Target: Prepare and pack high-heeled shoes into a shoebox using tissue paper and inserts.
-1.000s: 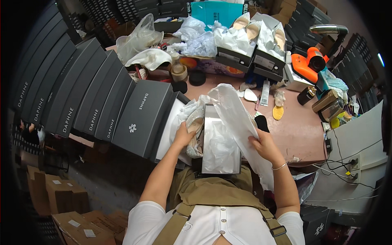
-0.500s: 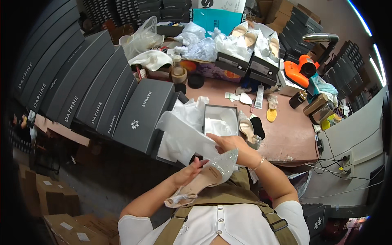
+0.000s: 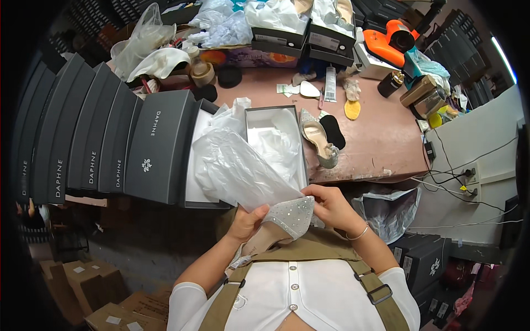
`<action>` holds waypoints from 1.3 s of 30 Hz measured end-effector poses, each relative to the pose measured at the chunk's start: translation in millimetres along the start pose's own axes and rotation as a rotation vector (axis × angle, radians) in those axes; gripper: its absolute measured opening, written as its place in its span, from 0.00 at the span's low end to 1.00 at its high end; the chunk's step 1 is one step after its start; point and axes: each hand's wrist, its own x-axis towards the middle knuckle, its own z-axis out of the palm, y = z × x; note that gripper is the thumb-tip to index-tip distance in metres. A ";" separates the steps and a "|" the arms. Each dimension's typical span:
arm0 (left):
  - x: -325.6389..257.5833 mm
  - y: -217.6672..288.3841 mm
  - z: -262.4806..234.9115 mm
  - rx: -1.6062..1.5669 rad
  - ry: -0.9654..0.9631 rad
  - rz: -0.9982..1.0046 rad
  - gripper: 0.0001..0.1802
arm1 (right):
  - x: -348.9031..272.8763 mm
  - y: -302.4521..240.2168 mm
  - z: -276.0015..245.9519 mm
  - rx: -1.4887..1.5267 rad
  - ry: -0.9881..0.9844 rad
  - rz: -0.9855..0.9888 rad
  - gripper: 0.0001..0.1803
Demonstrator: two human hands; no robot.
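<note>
Head view: left hand's (image 3: 247,222) fingers are mostly hidden under the held shoe (image 3: 291,216); its heel end is hard to make out against the apron (image 3: 309,248). Boxes at the upper edge are cut off, and the far left stack fades into the dark fisheye rim. Inside the open box (image 3: 305,168), crumpled paper hides the floor, so contents underneath can't be told.

Left hand is curled around the shoe's side, thumb up near the tissue sheet (image 3: 243,165). Right hand (image 3: 334,207) is pinched narrow on the tissue sheet's corner at the toe tip (fingertips partly covered, exact contact unclear).

Held shoe sits low in front of the person, toe pointing up and right: silver, glittery, pointed, beige insole. Second shoe (image 3: 316,135), same silver sparkle, lies on the table (image 3: 375,151) right of the open box, beside a black oval pad (image 3: 332,131). Tissue sheet is thin, white, creased, draped over a white-lined tray (image 3: 193,187) and the open box's near left part. Dark grey box (image 3: 157,132), matte, stands left of the tray. Table is pinkish, worn at the front edge; yellow oval pad (image 3: 352,110) lies near a white tube (image 3: 330,84).
</note>
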 end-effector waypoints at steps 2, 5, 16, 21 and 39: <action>-1.1 -2.5 -8.8 0.031 -0.019 -0.044 0.31 | 0.8 13.0 2.7 0.012 0.099 0.028 0.10; 5.6 1.5 -6.1 0.253 0.064 0.000 0.32 | 10.7 6.5 4.4 -0.181 0.238 -0.238 0.09; 0.5 20.1 14.4 0.417 -0.053 -0.079 0.28 | 18.0 9.2 1.7 -0.218 0.261 -0.284 0.13; 4.6 31.0 8.3 0.483 -0.009 -0.208 0.22 | 28.9 19.2 -0.6 -0.121 0.289 -0.214 0.10; 11.1 39.8 4.1 0.515 -0.003 -0.271 0.21 | 49.2 25.9 3.2 -0.078 0.258 -0.207 0.08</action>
